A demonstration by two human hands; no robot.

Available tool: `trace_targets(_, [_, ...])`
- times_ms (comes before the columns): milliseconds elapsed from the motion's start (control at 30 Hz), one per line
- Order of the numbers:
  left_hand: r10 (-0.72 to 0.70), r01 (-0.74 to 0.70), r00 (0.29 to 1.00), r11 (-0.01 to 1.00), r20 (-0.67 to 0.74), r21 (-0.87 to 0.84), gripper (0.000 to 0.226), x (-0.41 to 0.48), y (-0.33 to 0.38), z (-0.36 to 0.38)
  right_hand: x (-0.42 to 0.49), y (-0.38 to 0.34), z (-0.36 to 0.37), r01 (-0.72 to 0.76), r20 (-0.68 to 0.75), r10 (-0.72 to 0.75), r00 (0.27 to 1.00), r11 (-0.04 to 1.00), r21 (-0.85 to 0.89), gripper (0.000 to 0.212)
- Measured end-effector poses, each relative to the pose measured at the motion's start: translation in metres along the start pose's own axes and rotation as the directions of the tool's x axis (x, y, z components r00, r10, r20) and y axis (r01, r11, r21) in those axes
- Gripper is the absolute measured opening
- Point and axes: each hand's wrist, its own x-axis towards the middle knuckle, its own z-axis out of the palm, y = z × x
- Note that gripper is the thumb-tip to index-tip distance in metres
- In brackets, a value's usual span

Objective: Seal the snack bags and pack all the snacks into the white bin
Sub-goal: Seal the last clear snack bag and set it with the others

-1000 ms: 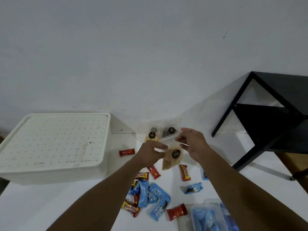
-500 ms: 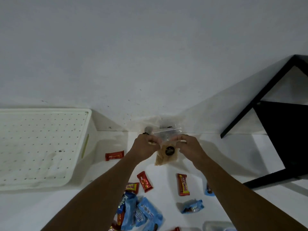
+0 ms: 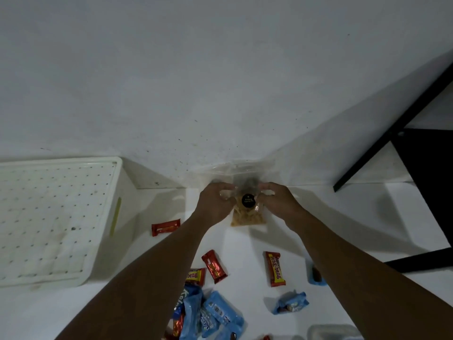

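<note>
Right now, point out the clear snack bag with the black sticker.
Head view, centre: the snack bag is held by its top between the left hand and right hand, right of the white bin.

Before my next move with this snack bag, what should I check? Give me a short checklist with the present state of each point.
1. Grip: left hand and right hand pinch the top of the snack bag: ok.
2. Seal closed along its whole length: cannot tell, the plastic is clear.
3. Opening of the white bin: not ok, a perforated lid covers it.
4. Way to the bin: ok, if carried above the red bar.
5. Other snacks packed: not ok, blue packs lie on the table.
</note>
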Motion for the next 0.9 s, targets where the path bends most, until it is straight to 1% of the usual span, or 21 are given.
trace_targets(100, [0.004, -0.003, 1.0, 1.0, 0.011, -0.02, 0.031, -0.008, 0.003, -0.009, -0.012, -0.006, -0.003, -0.016, -0.023, 0.015, 1.0, 1.0, -0.027, 0.038])
trace_targets(267, [-0.016, 0.014, 0.995, 1.0, 0.099, 0.024, 0.042, -0.037, 0.012, -0.033, -0.048, -0.03, -0.008, 0.011, -0.003, -0.011, 1.0, 0.993, -0.118, 0.04])
trace_targets(333, [-0.035, 0.031, 0.99, 0.999, 0.139, 0.031, 0.045, -0.053, 0.017, -0.044, -0.066, -0.045, -0.007, 0.025, 0.004, -0.025, 1.0, 0.991, -0.13, 0.032])
trace_targets(400, [-0.044, 0.039, 0.983, 0.999, 0.18, 0.027, 0.047, -0.07, 0.022, -0.058, -0.087, -0.06, -0.004, 0.049, 0.024, -0.046, 0.999, 0.99, -0.129, 0.019])
trace_targets(467, [-0.031, 0.027, 0.978, 0.999, 0.204, 0.026, 0.049, -0.088, 0.026, -0.074, -0.106, -0.074, 0.002, 0.079, 0.045, -0.073, 0.996, 0.987, -0.139, 0.016])
trace_targets(600, [-0.013, 0.009, 0.98, 1.0, 0.199, 0.022, 0.043, -0.12, 0.026, -0.108, -0.14, -0.099, 0.019, 0.143, 0.072, -0.132, 0.989, 0.972, -0.187, 0.027])
trace_targets(733, [-0.005, 0.001, 0.985, 1.0, 0.173, 0.025, 0.048, -0.146, 0.023, -0.141, -0.172, -0.119, 0.041, 0.204, 0.093, -0.187, 0.978, 0.954, -0.221, 0.029])
trace_targets(900, [0.031, -0.034, 0.991, 0.999, 0.129, 0.021, 0.049, -0.169, 0.014, -0.173, -0.196, -0.134, 0.069, 0.231, 0.115, -0.209, 0.971, 0.942, -0.242, 0.029])
